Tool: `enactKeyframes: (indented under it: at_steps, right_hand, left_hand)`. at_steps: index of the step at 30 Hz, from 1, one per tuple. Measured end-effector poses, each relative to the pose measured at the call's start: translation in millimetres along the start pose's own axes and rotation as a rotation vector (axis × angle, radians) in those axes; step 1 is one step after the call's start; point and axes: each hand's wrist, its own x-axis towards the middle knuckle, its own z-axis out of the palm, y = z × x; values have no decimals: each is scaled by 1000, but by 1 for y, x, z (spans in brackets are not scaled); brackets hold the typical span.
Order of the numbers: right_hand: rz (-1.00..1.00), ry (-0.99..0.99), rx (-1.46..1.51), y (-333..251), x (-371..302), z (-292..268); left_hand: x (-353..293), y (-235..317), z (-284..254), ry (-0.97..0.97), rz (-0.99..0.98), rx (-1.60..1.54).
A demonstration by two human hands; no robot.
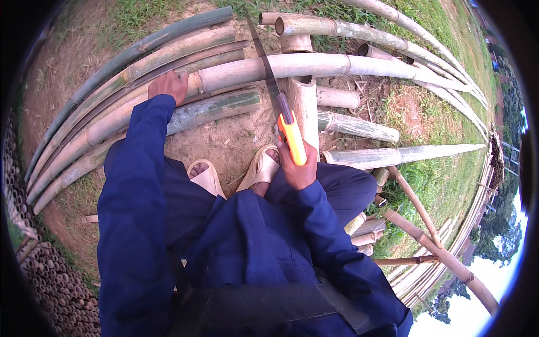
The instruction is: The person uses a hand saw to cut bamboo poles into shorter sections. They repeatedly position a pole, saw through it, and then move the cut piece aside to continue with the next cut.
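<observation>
My right hand (297, 165) is wrapped round the orange-and-yellow handle of a hand saw (261, 53). Its dark blade points away from me and crosses a long, pale bamboo pole (320, 65). Whether the teeth have cut into the pole cannot be made out. To the left of the blade, my left hand (168, 87) presses down on the same pole with its fingers curled over it. Just right of the saw, a thick bamboo support (303, 112) stands beneath the pole.
More bamboo poles (193, 27) lie side by side at the left, others (382, 39) at the far right. Cut lengths (359, 126) lie right of the support. My sandalled feet (261, 168) are on bare soil below the pole. Stacked bamboo (56, 292) fills the lower left.
</observation>
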Motion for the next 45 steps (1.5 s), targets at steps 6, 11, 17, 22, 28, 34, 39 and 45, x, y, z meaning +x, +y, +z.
enactKeyframes:
  at_steps: [6,11,17,22,28,34,39,45]
  right_hand:
    - [58,-31,130,7,22,11]
    - [13,-38,-7,11,-113,-43]
    - [-34,-55,6,0,35,6]
    - [-40,-5,45,2,-42,-11]
    - [11,-23,-4,10,-99,-33]
    - [-68,-63,58,-3,46,14]
    - [-28,68,43,3,-103,-22]
    - [-73,7,-41,-4,-73,-20]
  left_hand:
    - [-2,-7,9,58,50,6]
    - [1,-11,5,35,11,24]
    - [7,3,2,62,31,35]
    - [18,-18,8,123,42,-23]
    - [1,-4,4,51,-10,16]
    - [10,-8,5,65,39,-32]
    - [2,-9,2,56,6,-3]
    - [12,1,5,112,25,8]
